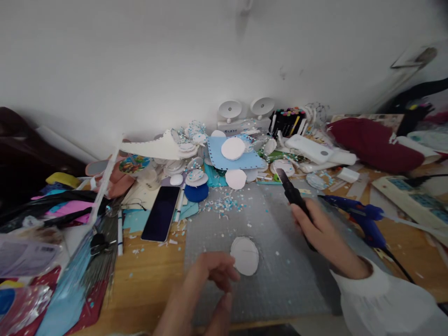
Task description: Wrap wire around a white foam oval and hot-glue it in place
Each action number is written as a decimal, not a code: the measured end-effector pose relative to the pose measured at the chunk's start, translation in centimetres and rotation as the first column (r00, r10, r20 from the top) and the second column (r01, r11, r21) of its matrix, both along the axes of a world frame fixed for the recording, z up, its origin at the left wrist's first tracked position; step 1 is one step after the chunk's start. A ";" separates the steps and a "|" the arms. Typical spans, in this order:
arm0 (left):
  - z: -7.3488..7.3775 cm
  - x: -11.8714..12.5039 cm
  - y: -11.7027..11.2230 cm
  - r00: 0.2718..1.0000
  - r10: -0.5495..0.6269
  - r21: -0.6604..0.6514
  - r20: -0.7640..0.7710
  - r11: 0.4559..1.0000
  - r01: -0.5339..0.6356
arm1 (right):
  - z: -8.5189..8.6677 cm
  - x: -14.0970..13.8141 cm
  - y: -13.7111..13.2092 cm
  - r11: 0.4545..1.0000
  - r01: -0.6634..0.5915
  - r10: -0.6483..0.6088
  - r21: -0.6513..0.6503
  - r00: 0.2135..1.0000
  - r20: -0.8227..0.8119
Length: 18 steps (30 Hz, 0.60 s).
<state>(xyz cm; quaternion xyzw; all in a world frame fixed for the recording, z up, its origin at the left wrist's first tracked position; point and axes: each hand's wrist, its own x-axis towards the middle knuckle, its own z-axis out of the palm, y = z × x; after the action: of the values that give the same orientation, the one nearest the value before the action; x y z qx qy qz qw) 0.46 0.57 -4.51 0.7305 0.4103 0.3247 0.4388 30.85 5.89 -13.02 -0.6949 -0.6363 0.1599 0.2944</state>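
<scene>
In my right hand (313, 221) is a black utility knife (294, 195), its blade pointing up and away to the left above the grey cutting mat (280, 284). My left hand (210, 280) hovers at the near side of the mat, slightly blurred, its fingers bent and the thumb apart from them with nothing between. Just beyond those fingertips lies a round white disc (245, 255) with a short line across its face. I cannot tell whether the fingertips touch the disc's edge.
Small blue and white scraps (226, 204) litter the mat's far part. A phone (161, 213) lies left of the mat, and a blue glue gun (364, 217) lies right. White discs, blue foam sheet (217, 151) and a marker box (287, 122) crowd the back. A power strip (413, 200) sits far right.
</scene>
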 end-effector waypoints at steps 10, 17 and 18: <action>-7.7 6.5 -2.1 0.941 -0.039 -0.613 0.337 0.749 0.250 | 3.5 -8.9 -4.9 0.822 -0.565 0.273 -0.071 0.501 -0.821; -5.6 2.6 -2.6 0.992 0.114 -0.411 -0.060 0.903 -0.129 | 3.9 -7.0 -2.1 0.772 -0.636 0.524 0.015 0.622 -0.582; -5.2 1.2 -2.5 0.978 0.159 -0.359 -0.134 0.912 -0.197 | 3.3 -6.0 -0.7 0.852 -0.523 0.488 0.029 0.773 -0.406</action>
<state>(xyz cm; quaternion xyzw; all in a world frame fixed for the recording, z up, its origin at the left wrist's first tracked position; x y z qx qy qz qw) 1.62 -1.93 -9.75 0.6098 0.5509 0.2425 0.5156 24.87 5.16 -9.73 -0.4625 -0.7185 0.3982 0.3335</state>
